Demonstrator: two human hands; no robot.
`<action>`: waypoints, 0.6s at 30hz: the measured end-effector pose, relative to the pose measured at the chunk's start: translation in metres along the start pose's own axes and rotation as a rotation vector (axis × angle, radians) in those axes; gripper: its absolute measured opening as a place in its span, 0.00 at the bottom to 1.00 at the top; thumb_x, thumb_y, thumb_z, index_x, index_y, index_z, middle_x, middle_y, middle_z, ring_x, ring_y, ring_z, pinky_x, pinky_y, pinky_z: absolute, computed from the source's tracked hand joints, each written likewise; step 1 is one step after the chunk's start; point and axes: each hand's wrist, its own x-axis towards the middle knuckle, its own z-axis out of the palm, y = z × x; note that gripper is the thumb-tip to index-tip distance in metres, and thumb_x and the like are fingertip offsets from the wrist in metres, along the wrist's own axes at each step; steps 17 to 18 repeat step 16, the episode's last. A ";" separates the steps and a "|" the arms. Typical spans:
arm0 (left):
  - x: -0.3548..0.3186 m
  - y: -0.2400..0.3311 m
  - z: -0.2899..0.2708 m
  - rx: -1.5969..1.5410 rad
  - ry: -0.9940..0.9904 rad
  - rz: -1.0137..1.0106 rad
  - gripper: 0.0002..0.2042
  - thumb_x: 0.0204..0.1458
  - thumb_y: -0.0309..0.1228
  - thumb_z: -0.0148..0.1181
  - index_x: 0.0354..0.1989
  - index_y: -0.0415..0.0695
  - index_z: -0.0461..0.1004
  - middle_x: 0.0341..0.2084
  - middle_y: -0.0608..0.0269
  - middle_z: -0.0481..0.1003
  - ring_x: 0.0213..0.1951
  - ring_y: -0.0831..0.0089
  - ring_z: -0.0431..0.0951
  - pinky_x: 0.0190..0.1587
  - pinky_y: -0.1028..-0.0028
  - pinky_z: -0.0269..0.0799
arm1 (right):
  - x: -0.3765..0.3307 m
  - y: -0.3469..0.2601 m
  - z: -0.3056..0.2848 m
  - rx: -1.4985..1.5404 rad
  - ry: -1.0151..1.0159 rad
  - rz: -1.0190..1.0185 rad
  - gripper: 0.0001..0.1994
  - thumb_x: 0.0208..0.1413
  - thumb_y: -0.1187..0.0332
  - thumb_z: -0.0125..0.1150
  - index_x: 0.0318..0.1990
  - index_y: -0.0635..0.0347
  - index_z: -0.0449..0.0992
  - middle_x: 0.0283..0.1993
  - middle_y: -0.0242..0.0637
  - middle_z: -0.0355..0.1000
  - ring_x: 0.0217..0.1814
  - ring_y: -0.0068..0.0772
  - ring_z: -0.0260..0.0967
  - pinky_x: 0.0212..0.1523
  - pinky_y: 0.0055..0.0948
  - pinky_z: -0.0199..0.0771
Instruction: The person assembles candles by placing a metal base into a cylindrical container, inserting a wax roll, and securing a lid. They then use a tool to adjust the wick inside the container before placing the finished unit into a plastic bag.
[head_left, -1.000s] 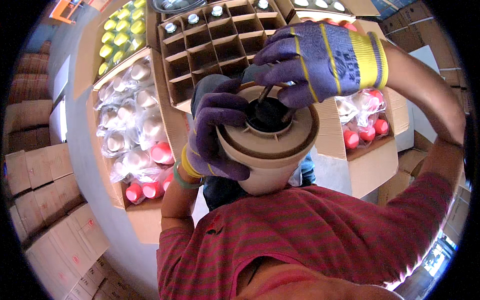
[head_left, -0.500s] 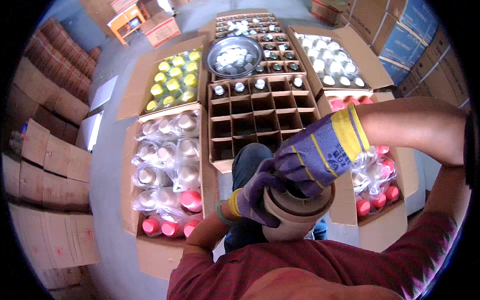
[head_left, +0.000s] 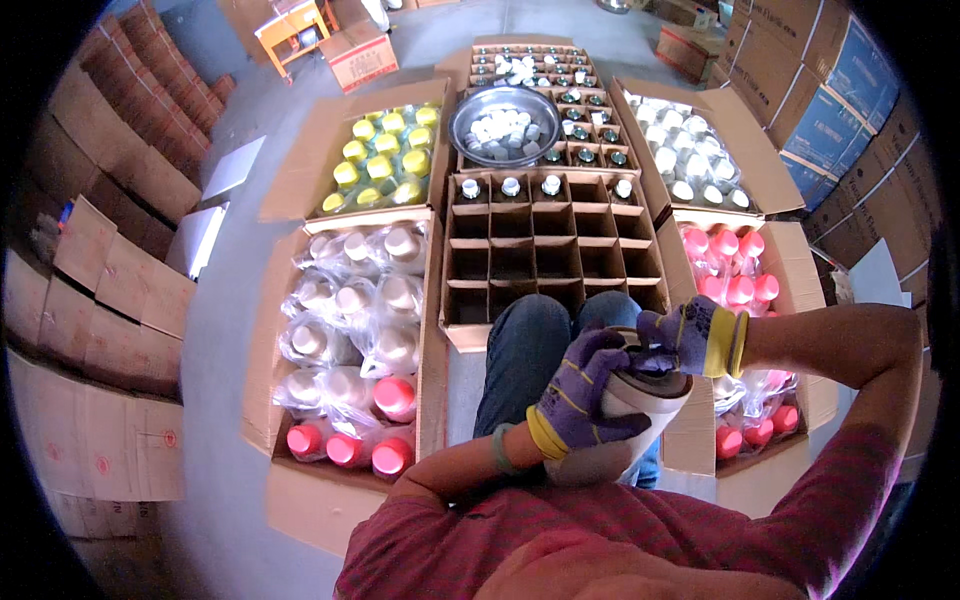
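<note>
My left hand (head_left: 585, 400), in a purple and yellow glove, is wrapped round the side of a beige cylindrical container (head_left: 585, 462). The container stands tilted between my body and my jeans-clad knees, its round rim facing up. My right hand (head_left: 685, 340), gloved the same way, is at that rim with its fingers curled together. Whatever those fingers grip is hidden. Past my knees sits a divided carton (head_left: 470, 332); small white-capped bottles (head_left: 511, 187) stand in its far row, and its nearer compartments look dark.
A metal bowl (head_left: 456, 140) of white caps rests on another divided carton. On the left are open boxes of yellow-capped bottles (head_left: 383, 168) and bagged bottles (head_left: 352, 300); on the right, white-capped bottles (head_left: 690, 150) and red-capped bottles (head_left: 738, 290). Stacked cartons (head_left: 100, 450) line the left side.
My right hand has drawn back to the right edge of the container's rim, and its wrist is lower. The container and my left hand have shifted slightly right. The view has tilted a little.
</note>
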 end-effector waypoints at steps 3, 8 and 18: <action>0.007 0.013 0.004 0.084 0.008 0.027 0.38 0.33 0.44 0.75 0.52 0.43 0.62 0.53 0.43 0.62 0.56 0.43 0.62 0.61 0.50 0.58 | -0.001 -0.002 -0.003 0.312 -0.055 0.249 0.21 0.56 0.44 0.56 0.33 0.55 0.72 0.23 0.40 0.71 0.25 0.44 0.71 0.25 0.38 0.68; 0.012 0.028 0.017 0.092 0.060 0.101 0.33 0.35 0.43 0.73 0.49 0.41 0.65 0.50 0.43 0.64 0.53 0.40 0.64 0.62 0.45 0.55 | -0.018 -0.001 0.010 0.745 -0.063 0.713 0.23 0.55 0.42 0.57 0.35 0.56 0.75 0.21 0.33 0.71 0.20 0.28 0.68 0.21 0.29 0.67; 0.008 0.028 -0.006 -0.058 -0.112 0.080 0.31 0.38 0.43 0.72 0.48 0.43 0.65 0.52 0.46 0.63 0.54 0.47 0.66 0.60 0.45 0.58 | -0.036 -0.022 -0.005 0.522 -0.154 0.517 0.28 0.53 0.35 0.54 0.33 0.54 0.76 0.19 0.31 0.74 0.18 0.32 0.73 0.19 0.31 0.71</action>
